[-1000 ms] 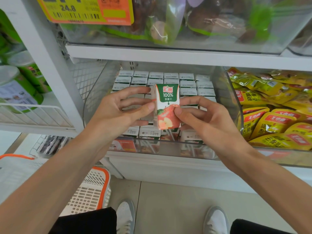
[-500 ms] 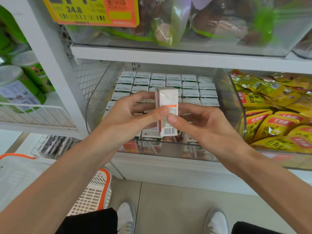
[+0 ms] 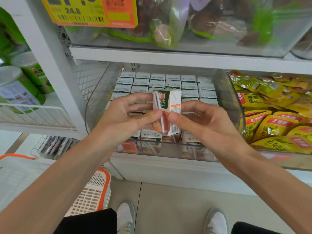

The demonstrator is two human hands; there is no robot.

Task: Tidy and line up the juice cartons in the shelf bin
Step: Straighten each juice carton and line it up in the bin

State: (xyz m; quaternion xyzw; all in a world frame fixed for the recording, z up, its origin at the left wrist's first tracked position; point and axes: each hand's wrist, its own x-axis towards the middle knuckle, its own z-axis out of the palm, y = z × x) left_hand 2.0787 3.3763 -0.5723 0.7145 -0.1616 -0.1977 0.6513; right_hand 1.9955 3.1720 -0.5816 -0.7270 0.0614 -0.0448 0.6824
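A small juice carton (image 3: 168, 105), green and white with an orange fruit picture and a straw taped to its side, is held upright over the clear shelf bin (image 3: 94, 102). My left hand (image 3: 125, 119) pinches its left edge with thumb and fingers. My right hand (image 3: 200, 122) pinches its right lower corner. Under them the bin holds several rows of the same cartons (image 3: 189, 85), tops up. More cartons stand at the bin's front wall (image 3: 150, 135).
A bin of yellow snack packets (image 3: 273, 119) sits to the right. Green canisters (image 3: 18, 92) stand on a wire shelf at the left. An orange-rimmed white basket (image 3: 91, 196) rests on the floor by my shoes. A shelf with bagged goods (image 3: 211, 22) hangs above.
The carton has been turned between my two hands: first its front face showed, then the barcode side, now the straw side and barcode corner. Both hands stay above the bin.
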